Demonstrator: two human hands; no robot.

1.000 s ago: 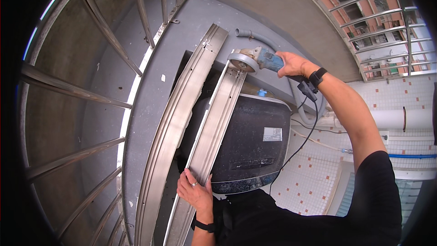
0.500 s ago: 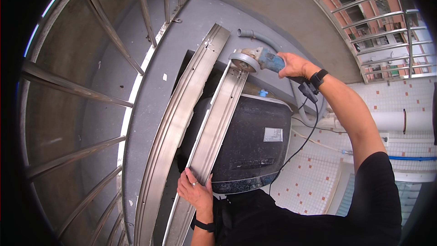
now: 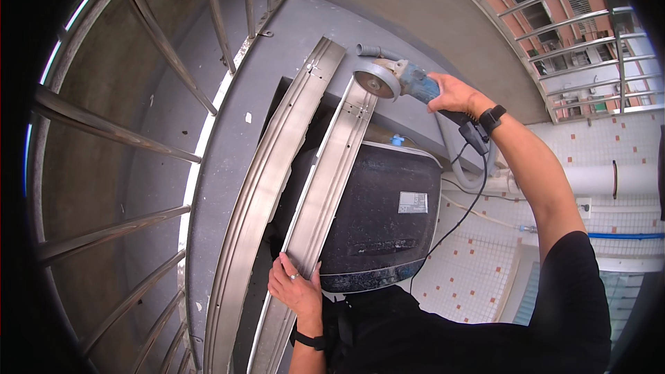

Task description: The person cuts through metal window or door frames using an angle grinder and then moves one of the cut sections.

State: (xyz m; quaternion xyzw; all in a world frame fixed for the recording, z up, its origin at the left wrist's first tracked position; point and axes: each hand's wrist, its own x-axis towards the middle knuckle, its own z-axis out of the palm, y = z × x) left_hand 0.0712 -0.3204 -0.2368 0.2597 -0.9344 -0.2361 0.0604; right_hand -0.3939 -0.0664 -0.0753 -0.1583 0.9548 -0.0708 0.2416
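My right hand (image 3: 454, 93) is closed round the body of a blue angle grinder (image 3: 419, 83). The grinder's disc, under a silver guard (image 3: 376, 69), is at the far end of a long silver metal rail (image 3: 320, 194); whether disc and metal touch cannot be made out. Lower down, my left hand (image 3: 296, 287) grips this rail, fingers over its left side and thumb along its right edge. A second metal rail (image 3: 258, 187), with a jagged edge, lies to its left. The grinder's black cord (image 3: 478, 194) hangs down on the right.
A dark, dusty case (image 3: 377, 215) is under the rail on the right. Steel bars (image 3: 131, 142) line the left side, along a grey ledge (image 3: 232, 121). A grey corrugated hose (image 3: 374, 50) lies beyond the grinder. White tiles (image 3: 471, 263) cover the surface at right.
My right hand has moved the grinder slightly outward, so its disc sits nearer the rail's far tip. My left hand keeps its place on the rail.
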